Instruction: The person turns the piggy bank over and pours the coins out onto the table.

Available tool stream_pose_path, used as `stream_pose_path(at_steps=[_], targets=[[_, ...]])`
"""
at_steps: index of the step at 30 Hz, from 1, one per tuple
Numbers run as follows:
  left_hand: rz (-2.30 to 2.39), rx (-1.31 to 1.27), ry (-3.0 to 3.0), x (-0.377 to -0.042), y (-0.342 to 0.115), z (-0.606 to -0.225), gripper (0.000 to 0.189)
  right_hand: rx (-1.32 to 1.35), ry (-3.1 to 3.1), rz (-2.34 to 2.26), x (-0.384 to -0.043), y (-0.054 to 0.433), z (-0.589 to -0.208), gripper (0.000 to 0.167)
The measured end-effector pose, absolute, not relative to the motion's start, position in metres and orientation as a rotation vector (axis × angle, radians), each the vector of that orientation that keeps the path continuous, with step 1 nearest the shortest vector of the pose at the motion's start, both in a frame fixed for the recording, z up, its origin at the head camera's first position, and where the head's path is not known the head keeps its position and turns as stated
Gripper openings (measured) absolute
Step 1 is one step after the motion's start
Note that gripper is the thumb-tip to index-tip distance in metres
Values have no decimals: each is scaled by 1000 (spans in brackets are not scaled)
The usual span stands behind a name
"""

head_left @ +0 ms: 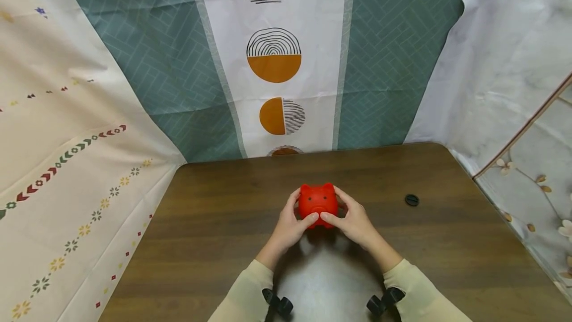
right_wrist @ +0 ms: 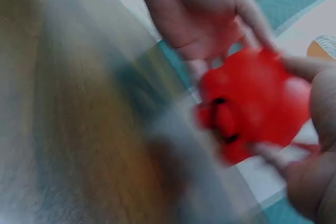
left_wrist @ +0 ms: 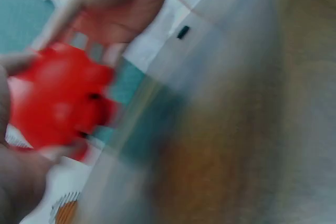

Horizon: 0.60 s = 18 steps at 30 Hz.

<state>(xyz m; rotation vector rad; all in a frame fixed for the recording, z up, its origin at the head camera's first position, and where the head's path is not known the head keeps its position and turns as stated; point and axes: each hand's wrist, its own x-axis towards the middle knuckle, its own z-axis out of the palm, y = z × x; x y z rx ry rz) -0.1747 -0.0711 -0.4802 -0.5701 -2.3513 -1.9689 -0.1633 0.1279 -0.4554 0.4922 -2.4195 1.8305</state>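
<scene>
Both my hands hold a red piggy bank (head_left: 318, 200), its eyes and snout toward me in the head view. The left hand (head_left: 287, 226) grips its left side, and the right hand (head_left: 356, 223) its right side. Both thumbs press on the front below the snout, with the other fingers partly hidden behind. The wrist views show the pig raised off the table; they are blurred. Black curved marks show on its underside (right_wrist: 227, 120) in the right wrist view. A small round black disc (head_left: 411, 200) with a bar across it lies on the table, apart from the hands.
The brown wooden table (head_left: 232, 198) has a glossy patch of reflected light near its front. A patterned green and white cloth (head_left: 380, 63) hangs behind it. Further cloths hang at the left (head_left: 89, 128) and right (head_left: 505, 88) sides.
</scene>
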Motion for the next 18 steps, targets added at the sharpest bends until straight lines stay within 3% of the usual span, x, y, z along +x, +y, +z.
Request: stream_pose_path(at_steps=[5,11,18], targets=[[-1858,-770,-2140,-174,-69,-472,81,653,-2283,1690,-170,131,-462,79],[-1954,-515,-2446,-176,-72,-481,72,428,-2496,1880,-159,128,-445,74],[-1954,-490,-2482,-177,-71,-486,73,367,-2512,1916,-159,128,-448,74]])
